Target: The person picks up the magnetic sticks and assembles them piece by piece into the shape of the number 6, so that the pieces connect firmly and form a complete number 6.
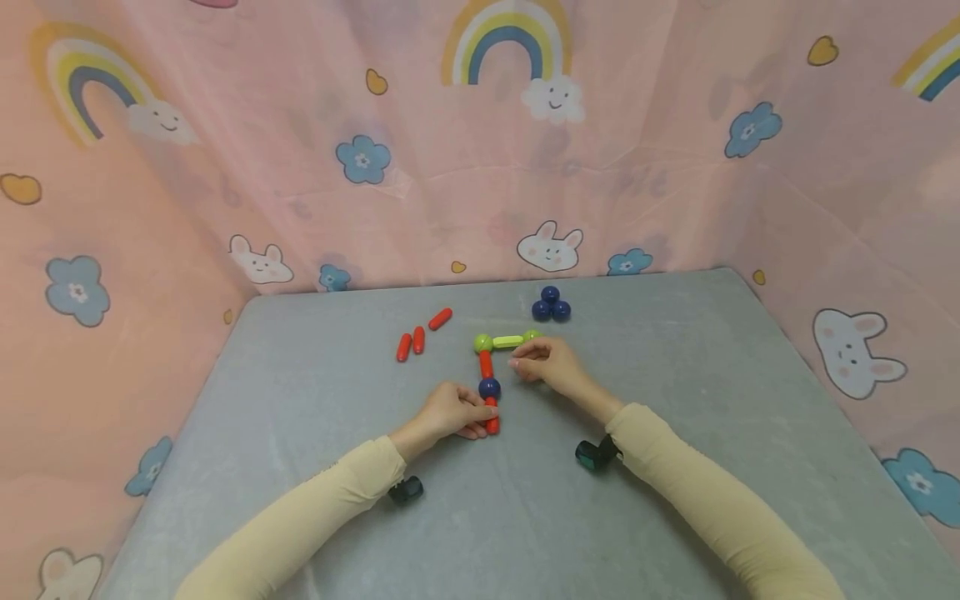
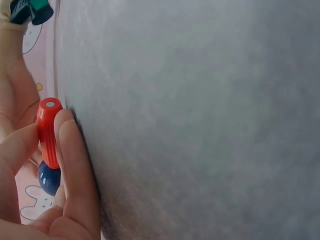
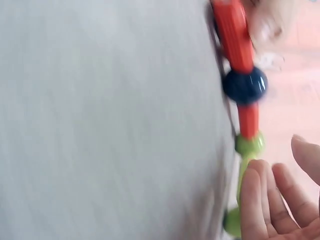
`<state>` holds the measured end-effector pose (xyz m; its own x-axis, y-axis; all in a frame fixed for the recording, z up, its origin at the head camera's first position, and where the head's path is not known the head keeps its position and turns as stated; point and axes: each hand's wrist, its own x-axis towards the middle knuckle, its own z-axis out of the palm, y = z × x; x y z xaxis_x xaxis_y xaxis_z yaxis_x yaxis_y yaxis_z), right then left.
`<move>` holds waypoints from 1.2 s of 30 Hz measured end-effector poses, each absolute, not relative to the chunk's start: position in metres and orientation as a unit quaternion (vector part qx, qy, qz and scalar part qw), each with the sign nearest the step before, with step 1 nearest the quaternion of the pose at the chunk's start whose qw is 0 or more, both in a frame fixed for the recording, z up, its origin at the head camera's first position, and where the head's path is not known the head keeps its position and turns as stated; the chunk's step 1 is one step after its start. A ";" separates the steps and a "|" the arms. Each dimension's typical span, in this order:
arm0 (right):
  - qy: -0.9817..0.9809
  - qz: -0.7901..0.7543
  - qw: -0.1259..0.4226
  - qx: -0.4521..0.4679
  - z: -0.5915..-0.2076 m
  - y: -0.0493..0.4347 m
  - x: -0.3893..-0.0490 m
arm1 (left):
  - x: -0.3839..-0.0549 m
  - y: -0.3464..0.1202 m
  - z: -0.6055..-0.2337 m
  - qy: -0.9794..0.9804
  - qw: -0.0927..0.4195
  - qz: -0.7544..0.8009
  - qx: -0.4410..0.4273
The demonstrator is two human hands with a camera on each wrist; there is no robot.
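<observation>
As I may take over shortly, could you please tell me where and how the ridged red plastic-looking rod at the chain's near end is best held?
Probably across its middle, from the left: the red rod has long ridged sides to pinch, while its far end meets the glossy dark-blue ball. The left hand pinches it from that side.

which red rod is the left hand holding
The near end rod of the chain: the left hand pinches it. The other red rod there sits between a blue ball and green ball; three loose rods lie apart.

Coloured rods (image 1: 419, 340) and balls (image 1: 551, 295) on grey tabletop (image 1: 675, 375)
</observation>
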<state>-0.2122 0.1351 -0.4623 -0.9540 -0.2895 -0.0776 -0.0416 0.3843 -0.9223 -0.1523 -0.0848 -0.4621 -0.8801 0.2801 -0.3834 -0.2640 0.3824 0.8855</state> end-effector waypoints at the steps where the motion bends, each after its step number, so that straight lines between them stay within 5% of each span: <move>1: 0.830 -0.540 0.100 -0.095 -0.460 0.139 -0.215 | -0.152 -0.085 -0.462 0.796 0.244 0.554 0.006; 10: 0.884 -0.463 -0.058 -0.039 -0.455 0.185 -0.256 | -0.152 -0.086 -0.460 0.797 0.250 0.550 0.014; 22: 0.910 -0.412 0.004 -0.033 -0.459 0.206 -0.288 | -0.157 -0.088 -0.460 0.781 0.273 0.561 0.009; 36: 0.927 -0.369 0.001 -0.062 -0.459 0.205 -0.296 | -0.160 -0.090 -0.460 0.779 0.279 0.562 0.003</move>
<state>-0.2959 0.2046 -0.4593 -0.9923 -0.1159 0.0444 -0.1147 0.7204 -0.6840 -0.1600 -0.0896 -0.4601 -0.8438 0.3192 -0.4313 -0.3085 0.3691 0.8767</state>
